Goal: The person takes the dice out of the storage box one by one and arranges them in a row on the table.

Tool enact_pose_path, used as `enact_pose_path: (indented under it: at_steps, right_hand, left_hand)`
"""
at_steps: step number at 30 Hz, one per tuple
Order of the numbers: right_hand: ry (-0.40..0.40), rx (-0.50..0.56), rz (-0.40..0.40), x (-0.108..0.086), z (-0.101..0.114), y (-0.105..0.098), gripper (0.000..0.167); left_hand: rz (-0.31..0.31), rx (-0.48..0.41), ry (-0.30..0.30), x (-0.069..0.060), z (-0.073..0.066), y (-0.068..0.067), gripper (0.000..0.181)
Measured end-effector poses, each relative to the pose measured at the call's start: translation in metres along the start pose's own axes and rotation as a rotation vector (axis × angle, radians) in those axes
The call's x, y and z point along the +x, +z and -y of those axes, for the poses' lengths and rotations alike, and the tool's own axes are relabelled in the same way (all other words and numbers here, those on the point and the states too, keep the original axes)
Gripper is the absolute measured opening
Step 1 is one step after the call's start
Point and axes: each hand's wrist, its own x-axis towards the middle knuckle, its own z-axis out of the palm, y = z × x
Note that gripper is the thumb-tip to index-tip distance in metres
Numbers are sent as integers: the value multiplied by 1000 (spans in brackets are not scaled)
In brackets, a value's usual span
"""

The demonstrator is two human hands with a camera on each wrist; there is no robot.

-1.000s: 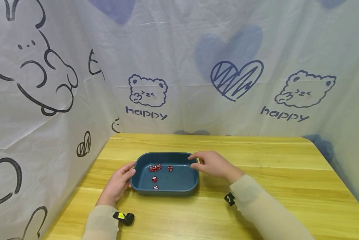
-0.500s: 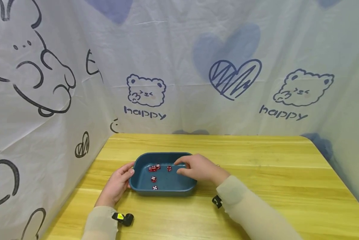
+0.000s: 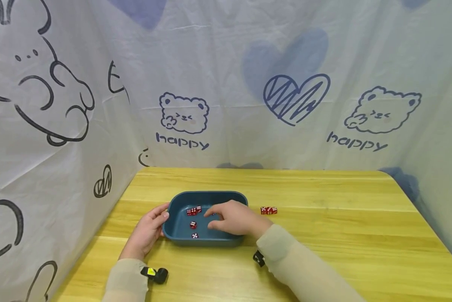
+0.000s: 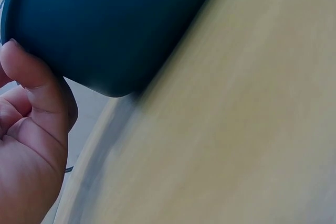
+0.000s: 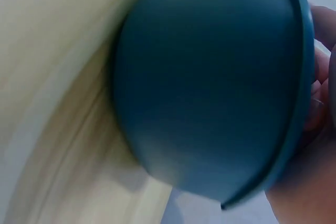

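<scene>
A dark teal tray with rounded corners sits on the table, and several red dice with white pips lie in it. My left hand grips the tray's left end, thumb at the rim; the left wrist view shows the thumb against the outer wall. My right hand reaches over the right side into the tray, thumb and forefinger apart beside a die that is mostly hidden. Nothing shows between those fingers. In the right wrist view the tray's wall covers most of the hand.
A short row of red dice stands on the wooden table to the right of the tray. Printed white cloth hangs along the back and sides.
My right hand has moved left from the tray's right rim to above its inside, uncovering the row of dice on the table. The left hand and tray stay nearly still.
</scene>
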Motion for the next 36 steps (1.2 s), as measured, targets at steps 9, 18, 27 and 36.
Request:
enact_pose_path:
  at_steps: [9,18,27,36]
  right_hand:
    - [-9,-34,45,16,6,15,36]
    - [-20,-59,81,22,11,20,35]
    - [-62,-64,120,27,8,27,31]
    - [-87,-73,158,37,5,33,33]
  left_hand:
    - [10,7,1,0,0,-1,50]
    - [6,7,16,-1,0,0,51]
    - [4,-1,16,-2,-1,1,49]
    - [-5,-11,8,-1,0,1,48]
